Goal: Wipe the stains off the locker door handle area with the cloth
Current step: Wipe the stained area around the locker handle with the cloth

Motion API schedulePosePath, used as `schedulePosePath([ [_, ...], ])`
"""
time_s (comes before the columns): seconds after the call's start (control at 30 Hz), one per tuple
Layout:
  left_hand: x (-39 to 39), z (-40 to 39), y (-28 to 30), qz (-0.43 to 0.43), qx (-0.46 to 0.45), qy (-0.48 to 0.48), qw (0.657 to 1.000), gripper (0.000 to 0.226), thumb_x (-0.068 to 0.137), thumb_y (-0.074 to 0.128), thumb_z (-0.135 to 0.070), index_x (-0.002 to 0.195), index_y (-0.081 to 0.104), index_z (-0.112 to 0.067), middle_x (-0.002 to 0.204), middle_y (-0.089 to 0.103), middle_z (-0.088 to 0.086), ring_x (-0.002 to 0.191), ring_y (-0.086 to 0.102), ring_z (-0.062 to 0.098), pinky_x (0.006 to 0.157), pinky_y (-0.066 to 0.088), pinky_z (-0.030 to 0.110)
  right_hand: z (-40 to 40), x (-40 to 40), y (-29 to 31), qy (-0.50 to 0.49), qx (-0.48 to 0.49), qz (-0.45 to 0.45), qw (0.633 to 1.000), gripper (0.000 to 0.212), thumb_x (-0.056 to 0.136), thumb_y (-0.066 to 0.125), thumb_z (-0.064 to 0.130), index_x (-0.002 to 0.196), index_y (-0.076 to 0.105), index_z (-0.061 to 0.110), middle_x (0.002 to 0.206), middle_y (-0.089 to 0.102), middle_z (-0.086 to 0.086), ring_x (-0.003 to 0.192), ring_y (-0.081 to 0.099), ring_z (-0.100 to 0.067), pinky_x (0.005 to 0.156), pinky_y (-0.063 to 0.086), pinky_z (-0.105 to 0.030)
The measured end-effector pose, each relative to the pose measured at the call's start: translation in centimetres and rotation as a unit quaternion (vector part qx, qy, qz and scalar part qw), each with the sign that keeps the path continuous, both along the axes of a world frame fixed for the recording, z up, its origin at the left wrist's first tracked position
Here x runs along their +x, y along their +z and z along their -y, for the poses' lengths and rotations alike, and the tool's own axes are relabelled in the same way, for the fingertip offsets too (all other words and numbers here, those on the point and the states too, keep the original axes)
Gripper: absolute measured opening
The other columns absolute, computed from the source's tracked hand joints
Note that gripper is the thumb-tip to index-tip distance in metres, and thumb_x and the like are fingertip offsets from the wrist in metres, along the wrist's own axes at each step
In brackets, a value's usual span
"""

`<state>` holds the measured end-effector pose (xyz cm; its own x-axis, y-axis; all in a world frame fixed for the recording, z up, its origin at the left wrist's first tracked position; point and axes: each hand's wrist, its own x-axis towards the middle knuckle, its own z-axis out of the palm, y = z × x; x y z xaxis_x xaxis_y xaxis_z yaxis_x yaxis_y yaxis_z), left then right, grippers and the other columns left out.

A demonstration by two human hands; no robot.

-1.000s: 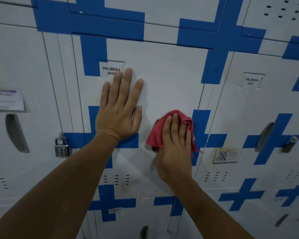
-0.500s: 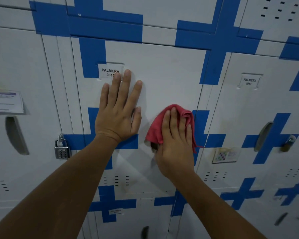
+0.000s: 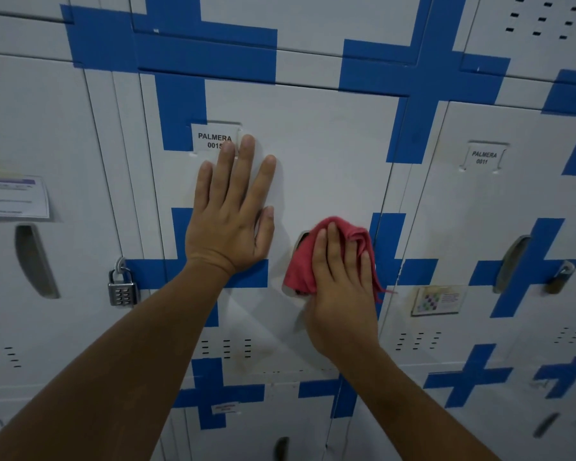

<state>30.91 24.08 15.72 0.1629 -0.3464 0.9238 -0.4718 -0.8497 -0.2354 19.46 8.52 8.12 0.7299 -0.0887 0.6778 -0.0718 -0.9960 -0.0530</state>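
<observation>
A white locker door [image 3: 326, 154] with blue cross markings fills the middle of the view. My left hand [image 3: 230, 221] lies flat on it with fingers straight, fingertips just under the label "PALMERA 0015" [image 3: 213, 136]. My right hand [image 3: 341, 287] presses a bunched red cloth [image 3: 301, 266] with straight fingers against the recessed handle [image 3: 300, 236] at the door's right side. The cloth and hand hide most of the handle; only its top left edge shows.
A combination padlock [image 3: 122, 289] hangs at the left neighbour's edge. The right locker, "PALMERA 0011" [image 3: 483, 158], has a recessed handle [image 3: 509, 261], a padlock [image 3: 559, 277] and a small sticker [image 3: 438, 299]. A paper notice [image 3: 14, 197] sits on the far left door.
My right hand and the red cloth have slid up and back down a little over the handle area. My left hand has stayed flat in place.
</observation>
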Motion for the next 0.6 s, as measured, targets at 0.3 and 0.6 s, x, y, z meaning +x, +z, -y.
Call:
schedulePosePath([
  [0.3,-0.1,0.0,0.0,0.001,0.002,-0.003,1.000,0.070,0.099,0.036,-0.037,0.160,0.009,-0.015,0.166,0.010,0.018,0.153,0.007,0.037,0.124,0.000,0.049,0.2,-0.7,-6.0,-0.008,0.033,-0.044,0.998,0.121,0.066,0.080,0.024,0.156,-0.001,0.015,0.162,0.003,-0.003,0.148,0.000,-0.028,0.118,0.002,-0.049],
  [0.6,-0.1,0.0,0.2,-0.003,0.002,0.001,1.000,0.068,0.099,0.035,-0.037,0.159,0.016,-0.013,0.165,0.013,0.020,0.153,0.009,0.039,0.124,0.003,0.051,-4.9,-0.7,-9.8,-0.045,0.131,-0.056,0.989,0.103,0.065,0.083,0.022,0.152,0.028,0.012,0.155,0.034,-0.009,0.141,0.030,-0.039,0.114,0.021,-0.053],
])
